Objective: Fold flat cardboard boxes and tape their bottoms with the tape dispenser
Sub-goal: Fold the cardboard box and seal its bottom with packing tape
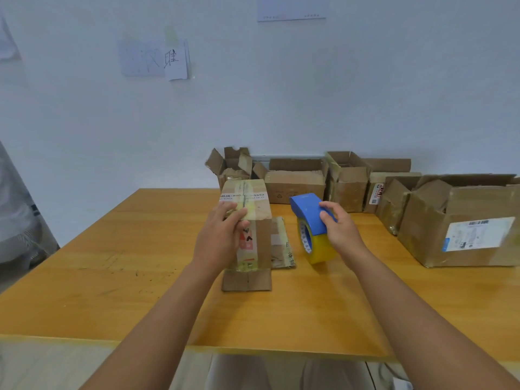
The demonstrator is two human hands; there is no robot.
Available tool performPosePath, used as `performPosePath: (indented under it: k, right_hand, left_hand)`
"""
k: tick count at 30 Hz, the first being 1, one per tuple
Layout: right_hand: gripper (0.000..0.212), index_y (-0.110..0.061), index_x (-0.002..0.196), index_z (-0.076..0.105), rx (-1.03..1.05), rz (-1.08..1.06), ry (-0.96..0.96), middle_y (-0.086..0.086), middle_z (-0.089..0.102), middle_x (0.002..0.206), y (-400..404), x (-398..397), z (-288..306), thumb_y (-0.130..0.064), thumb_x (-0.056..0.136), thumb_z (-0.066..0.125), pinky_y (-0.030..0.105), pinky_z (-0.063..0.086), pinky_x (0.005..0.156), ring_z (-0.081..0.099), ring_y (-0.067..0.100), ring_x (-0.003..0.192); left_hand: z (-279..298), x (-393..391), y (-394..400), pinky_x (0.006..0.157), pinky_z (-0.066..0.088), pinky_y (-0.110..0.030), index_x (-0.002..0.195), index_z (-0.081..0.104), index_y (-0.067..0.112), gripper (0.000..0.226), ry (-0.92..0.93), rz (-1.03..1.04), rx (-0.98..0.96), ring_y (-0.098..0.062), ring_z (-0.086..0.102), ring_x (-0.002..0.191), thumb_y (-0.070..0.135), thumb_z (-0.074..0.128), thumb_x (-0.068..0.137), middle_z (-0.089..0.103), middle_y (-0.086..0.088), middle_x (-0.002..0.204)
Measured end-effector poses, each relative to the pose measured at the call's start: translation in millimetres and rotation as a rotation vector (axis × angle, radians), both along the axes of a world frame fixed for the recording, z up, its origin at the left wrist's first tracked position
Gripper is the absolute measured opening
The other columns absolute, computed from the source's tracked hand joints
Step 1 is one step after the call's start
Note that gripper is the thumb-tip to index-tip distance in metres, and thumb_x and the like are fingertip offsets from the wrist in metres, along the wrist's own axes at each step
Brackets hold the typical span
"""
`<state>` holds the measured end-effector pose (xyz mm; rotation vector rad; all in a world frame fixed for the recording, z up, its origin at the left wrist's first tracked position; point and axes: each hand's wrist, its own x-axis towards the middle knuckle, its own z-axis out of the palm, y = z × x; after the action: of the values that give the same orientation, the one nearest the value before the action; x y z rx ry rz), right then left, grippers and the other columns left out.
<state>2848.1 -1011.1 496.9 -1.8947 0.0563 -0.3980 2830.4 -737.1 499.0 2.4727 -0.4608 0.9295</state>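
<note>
A small cardboard box (254, 198) stands upside down in the middle of the wooden table (112, 277), its taped bottom facing up and its open flaps spread on the table below. My left hand (221, 237) grips the box at its upper near edge, thumb on the side. My right hand (342, 229) holds the blue tape dispenser (308, 212) with its roll of yellowish tape (318, 249), just right of the box and a little above the table. A flat cardboard piece (281, 246) lies between box and dispenser.
Several folded open boxes (295, 178) line the back of the table against the wall. A larger box with a white label (461, 229) stands at the right. Papers hang on the wall. A person's clothing shows at the far left edge.
</note>
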Motion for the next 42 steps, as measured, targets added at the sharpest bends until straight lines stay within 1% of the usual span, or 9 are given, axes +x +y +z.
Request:
performPosePath:
  k: [6, 10, 14, 19, 24, 27, 31, 36, 42]
  right_hand:
    - [0.038, -0.028, 0.141, 0.052, -0.38, -0.096, 0.037, 0.003, 0.059, 0.133, -6, 2, 1, -0.036, 0.107, 0.036, 0.031, 0.039, 0.074, 0.055, 0.021, 0.106]
    - [0.057, -0.031, 0.14, 0.035, -0.479, -0.103, 0.136, 0.002, 0.049, 0.116, 8, -2, -2, -0.059, 0.094, 0.052, 0.035, 0.045, 0.069, 0.055, 0.023, 0.095]
    - [0.057, -0.03, 0.137, 0.037, -0.338, -0.106, 0.131, 0.008, 0.049, 0.122, 15, 0, 5, -0.041, 0.089, 0.066, 0.035, 0.048, 0.067, 0.055, 0.025, 0.094]
    - [0.058, -0.037, 0.123, 0.037, -0.199, -0.024, -0.035, 0.0, 0.048, 0.119, 5, -15, 36, -0.033, 0.079, 0.075, 0.029, 0.045, 0.062, 0.056, 0.017, 0.093]
    - [0.053, -0.038, 0.121, 0.051, -0.044, 0.191, -0.189, -0.004, 0.053, 0.118, 3, -36, 90, -0.031, 0.077, 0.08, 0.024, 0.049, 0.072, 0.061, 0.017, 0.099]
    - [0.049, -0.035, 0.124, 0.056, -0.02, 0.29, -0.26, 0.0, 0.057, 0.12, 10, -42, 106, -0.025, 0.083, 0.08, 0.021, 0.053, 0.074, 0.063, 0.015, 0.099]
    - [0.047, -0.035, 0.123, 0.059, -0.01, 0.386, -0.306, -0.005, 0.062, 0.115, 27, -37, 118, -0.019, 0.083, 0.079, 0.018, 0.054, 0.073, 0.067, 0.007, 0.092]
    - [0.051, -0.036, 0.125, 0.06, -0.03, 0.489, -0.303, -0.002, 0.061, 0.12, 47, -24, 122, -0.024, 0.08, 0.079, 0.022, 0.056, 0.075, 0.068, 0.01, 0.096]
    - [0.053, -0.039, 0.124, 0.06, -0.033, 0.503, -0.288, 0.001, 0.061, 0.123, 53, -17, 115, -0.031, 0.074, 0.077, 0.027, 0.058, 0.085, 0.067, 0.014, 0.101]
  left_hand:
    - [-6, -4, -2, 0.102, 0.045, -0.054, 0.124, 0.067, 0.012, 0.028, -0.058, 0.019, 0.034, -0.04, 0.046, 0.13, 0.019, 0.059, 0.098, 0.06, -0.014, 0.127]
    - [-5, -6, -8, 0.098, 0.046, -0.051, 0.115, 0.07, 0.014, 0.022, -0.068, 0.027, 0.003, -0.033, 0.049, 0.123, 0.021, 0.062, 0.096, 0.061, -0.012, 0.123]
    - [3, -7, -9, 0.1, 0.04, -0.04, 0.117, 0.069, 0.024, 0.031, 0.075, 0.019, -0.109, -0.021, 0.041, 0.124, 0.041, 0.049, 0.099, 0.056, -0.002, 0.127]
    - [13, -1, -3, 0.102, 0.039, -0.04, 0.12, 0.066, 0.025, 0.026, 0.167, -0.012, -0.206, -0.012, 0.036, 0.117, 0.032, 0.052, 0.1, 0.057, 0.002, 0.127]
    - [40, 7, -3, 0.083, 0.051, -0.036, 0.107, 0.067, 0.027, 0.018, 0.297, -0.038, -0.358, -0.012, 0.058, 0.1, 0.033, 0.052, 0.099, 0.067, 0.009, 0.11]
    - [57, 8, -1, 0.072, 0.046, -0.026, 0.097, 0.067, 0.028, 0.02, 0.336, -0.079, -0.428, -0.008, 0.061, 0.091, 0.036, 0.05, 0.1, 0.067, 0.013, 0.094]
    - [82, 6, 3, 0.071, 0.048, -0.029, 0.096, 0.072, 0.025, 0.037, 0.413, -0.152, -0.751, -0.007, 0.066, 0.089, 0.051, 0.045, 0.099, 0.073, 0.009, 0.093]
    - [108, 10, 16, 0.069, 0.057, -0.029, 0.095, 0.071, 0.01, 0.066, 0.687, -0.331, -1.19, -0.017, 0.074, 0.077, 0.068, 0.042, 0.093, 0.077, -0.007, 0.088]
    - [107, 11, 28, 0.058, 0.056, -0.021, 0.1, 0.069, 0.001, 0.015, 0.796, -0.443, -1.445, -0.012, 0.065, 0.061, 0.013, 0.065, 0.093, 0.068, -0.008, 0.079]
